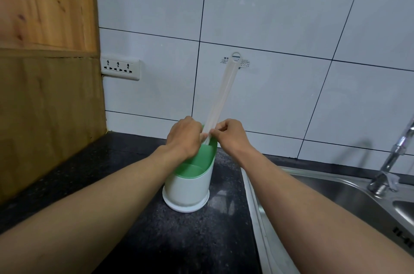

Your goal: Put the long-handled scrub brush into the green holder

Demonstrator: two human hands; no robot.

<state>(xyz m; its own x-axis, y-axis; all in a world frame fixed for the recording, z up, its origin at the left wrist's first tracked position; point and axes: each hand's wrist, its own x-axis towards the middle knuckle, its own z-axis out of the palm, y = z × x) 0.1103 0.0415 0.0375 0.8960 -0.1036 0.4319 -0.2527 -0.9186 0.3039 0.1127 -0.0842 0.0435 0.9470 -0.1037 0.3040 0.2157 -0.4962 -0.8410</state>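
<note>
— Pinching the brush (221,97) handle with both hands, low down, right at the holder's (190,182) mouth. My left hand (184,136) wraps it from nine o'clock, my right hand (229,135) nips it from three o'clock, thumb and fingers closed on the shaft.

— Where is the brush head?

— Can't see it. The handle's lower end drops behind my knuckles into the green opening at the holder's far side, so the head is hidden, either by my hands or by the wall of the holder. How deep it sits, I can't tell.

— And the top end?

— It leans away toward one o'clock, its ring against the tiled wall (291,16), overlapping a small sticker (245,63) whose print is too fine to read.

— The holder itself?

— Upright on the dark counter (112,184), white outside, green inside, on a white base. Its far rim is covered by my hands.

— Anything else?

— A sink (336,195) at four o'clock, cut off by the frame edge, with a tap (394,157) at three o'clock. A socket strip (120,69) sits at ten o'clock beside a wooden panel (44,50).
</note>
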